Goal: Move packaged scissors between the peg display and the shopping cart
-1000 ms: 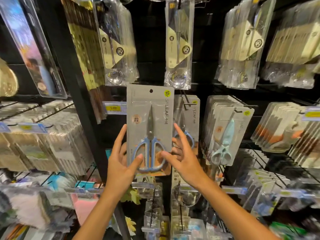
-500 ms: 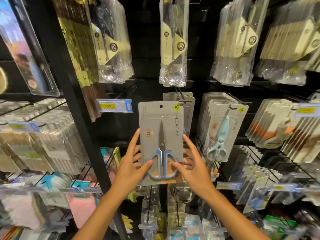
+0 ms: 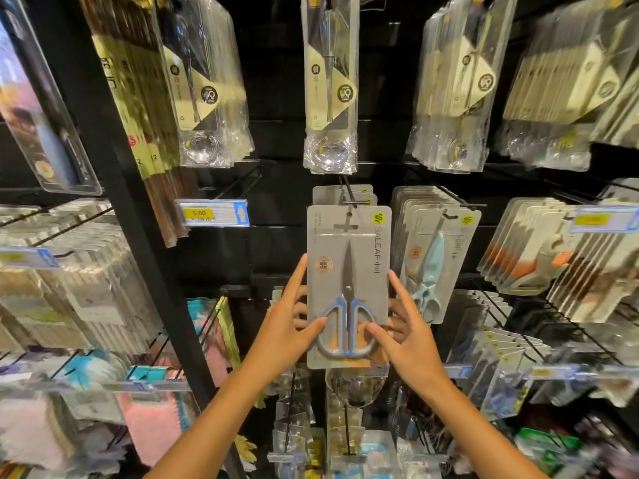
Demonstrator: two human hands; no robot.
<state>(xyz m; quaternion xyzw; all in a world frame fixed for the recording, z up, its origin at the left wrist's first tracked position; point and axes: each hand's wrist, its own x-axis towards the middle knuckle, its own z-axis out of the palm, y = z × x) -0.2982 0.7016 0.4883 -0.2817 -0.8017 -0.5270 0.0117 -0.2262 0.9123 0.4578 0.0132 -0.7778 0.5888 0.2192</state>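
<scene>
Bare gap left of scissors pack (image 3: 349, 257) – mint scissors packs (image 3: 432, 257) crowd right.

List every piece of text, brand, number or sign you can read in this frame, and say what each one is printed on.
"SALEAF": printed vertically on the blue-handled scissors pack, held by the left hand and right hand.
"5.00": yellow price tag on the peg rail to the left.
"2": wooden-utensil packs.
"...LEAF", partly readable: mint scissors pack.
Round stickers, fine print and the other price tags: too small or blurred.

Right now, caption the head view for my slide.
Left hand and right hand hold a blue-handled scissors pack at its peg hook, beside teal scissors packs.
</scene>
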